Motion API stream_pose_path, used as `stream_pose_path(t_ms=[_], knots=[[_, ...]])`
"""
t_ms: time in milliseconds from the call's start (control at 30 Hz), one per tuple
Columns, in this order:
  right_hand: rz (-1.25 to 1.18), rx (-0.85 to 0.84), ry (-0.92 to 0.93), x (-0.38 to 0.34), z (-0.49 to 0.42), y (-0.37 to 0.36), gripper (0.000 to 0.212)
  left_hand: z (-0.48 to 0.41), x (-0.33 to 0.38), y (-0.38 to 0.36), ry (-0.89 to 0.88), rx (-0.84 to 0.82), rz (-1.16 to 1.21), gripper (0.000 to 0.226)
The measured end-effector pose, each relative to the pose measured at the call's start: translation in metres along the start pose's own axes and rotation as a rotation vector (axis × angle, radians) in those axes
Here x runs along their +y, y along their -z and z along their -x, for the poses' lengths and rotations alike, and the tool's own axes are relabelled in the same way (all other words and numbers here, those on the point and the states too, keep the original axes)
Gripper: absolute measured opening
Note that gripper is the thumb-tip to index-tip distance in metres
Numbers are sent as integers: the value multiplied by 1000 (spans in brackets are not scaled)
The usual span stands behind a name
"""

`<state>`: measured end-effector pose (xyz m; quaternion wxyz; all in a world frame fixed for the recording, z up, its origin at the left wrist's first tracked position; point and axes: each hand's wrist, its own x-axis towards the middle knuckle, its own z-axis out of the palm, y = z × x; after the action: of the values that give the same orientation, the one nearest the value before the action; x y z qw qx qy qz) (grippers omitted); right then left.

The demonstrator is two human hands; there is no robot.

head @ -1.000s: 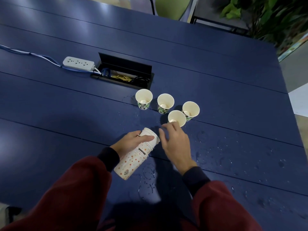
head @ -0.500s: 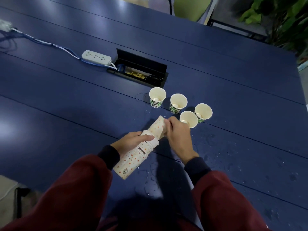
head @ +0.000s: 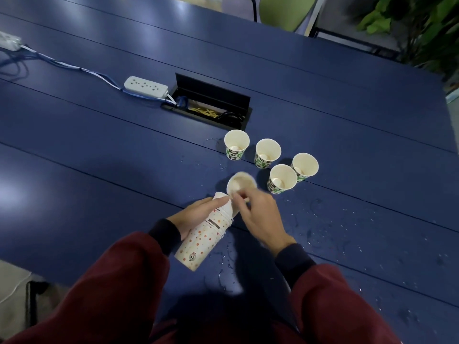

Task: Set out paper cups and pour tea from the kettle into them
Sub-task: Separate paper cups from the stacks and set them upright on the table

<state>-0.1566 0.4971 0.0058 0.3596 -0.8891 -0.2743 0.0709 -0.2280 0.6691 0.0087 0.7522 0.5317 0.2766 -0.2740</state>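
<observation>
Head view: four cups (head: 236,144) standing on table (head: 99,145); left hand (head: 198,214) grips stack (head: 203,237), right hand (head: 260,217) pinches fifth cup (head: 242,186); kettle unseen, pouring likely all ahead.

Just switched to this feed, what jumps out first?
Both hands at centre: the left hand grips a tilted stack of dotted cups while the right hand pinches a blurred loose cup at its mouth. Just beyond, four paper cups stand upright in a cluster on the dark blue table, near an open cable hatch. Water drops speckle the tabletop to the right.
</observation>
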Motion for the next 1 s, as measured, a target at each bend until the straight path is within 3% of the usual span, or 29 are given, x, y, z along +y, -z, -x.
stream_pose_path(t_ms=[200,433,600,733,833,1000], knots=[[-16,68,-89,9,27,1,21,-3,0,-24,-28,-50,-63,39],[50,76,-142,5,13,0,26,2,-2,-7,33,9,-122,47],[189,40,-19,-7,-12,-6,30,13,5,10,46,-4,-98,45],[418,51,62,-19,-32,-12,5,13,8,23,43,20,-121,55],[573,47,120,-24,-41,-11,19,14,9,31,51,31,-130,61],[633,106,192,-17,-46,-9,16,14,9,40,57,45,-128,70]])
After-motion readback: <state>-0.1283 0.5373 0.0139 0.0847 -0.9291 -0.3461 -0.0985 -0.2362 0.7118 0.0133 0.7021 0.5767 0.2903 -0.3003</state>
